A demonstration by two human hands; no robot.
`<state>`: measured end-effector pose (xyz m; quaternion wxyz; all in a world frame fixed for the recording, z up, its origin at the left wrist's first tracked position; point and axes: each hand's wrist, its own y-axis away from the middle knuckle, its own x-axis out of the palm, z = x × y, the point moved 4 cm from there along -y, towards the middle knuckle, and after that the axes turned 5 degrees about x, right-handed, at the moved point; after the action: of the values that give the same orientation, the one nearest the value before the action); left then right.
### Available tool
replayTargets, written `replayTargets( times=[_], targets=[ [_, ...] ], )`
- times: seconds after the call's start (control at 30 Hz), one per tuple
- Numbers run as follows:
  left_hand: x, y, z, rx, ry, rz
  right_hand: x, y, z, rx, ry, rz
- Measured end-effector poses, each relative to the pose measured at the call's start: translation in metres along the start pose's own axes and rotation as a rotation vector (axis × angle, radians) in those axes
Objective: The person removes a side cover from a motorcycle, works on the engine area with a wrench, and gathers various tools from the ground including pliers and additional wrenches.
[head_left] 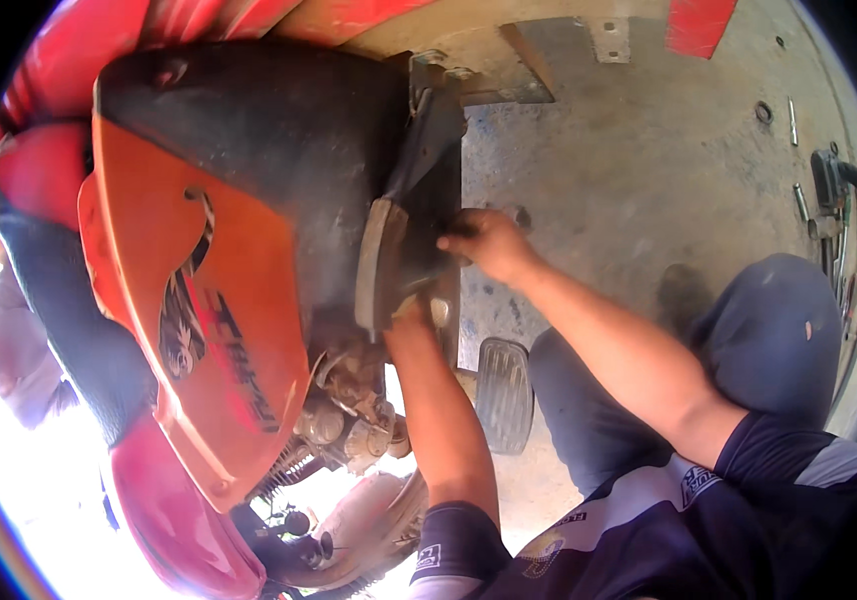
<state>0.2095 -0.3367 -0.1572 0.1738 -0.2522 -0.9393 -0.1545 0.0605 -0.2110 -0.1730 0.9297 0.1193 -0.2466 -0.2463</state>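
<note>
While two hands (489,245) work, one black panel (279,130) abuts one orange cover (244,270).

White glare burns out the lower left, the floor (599,150) looks softly lit, edges bend.

We see the left hand (413,308) partly hidden and cannot tell whether the right hand (492,245) pinches anything small.
</note>
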Motion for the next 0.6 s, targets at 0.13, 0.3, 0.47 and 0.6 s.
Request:
replayTargets(
  times=[0.13, 0.3, 0.47, 0.6],
  targets=[
    [-0.005, 0.003, -0.004, -0.004, -0.005, 0.000, -0.003, 0.004, 0.008, 0.080, 0.080, 0.051],
    [0.000, 0.000, -0.003, -0.010, -0.007, 0.021, -0.006, 0.008, 0.011, -0.083, 0.092, -0.022],
    [-0.001, 0.003, -0.003, -0.027, 0.003, 0.022, -0.003, 0.020, 0.003, -0.175, 0.118, -0.088],
    [-0.006, 0.007, -0.010, -0.021, 0.010, 0.012, 0.006, 0.020, 0.000, -0.144, 0.101, -0.122]
  ],
)
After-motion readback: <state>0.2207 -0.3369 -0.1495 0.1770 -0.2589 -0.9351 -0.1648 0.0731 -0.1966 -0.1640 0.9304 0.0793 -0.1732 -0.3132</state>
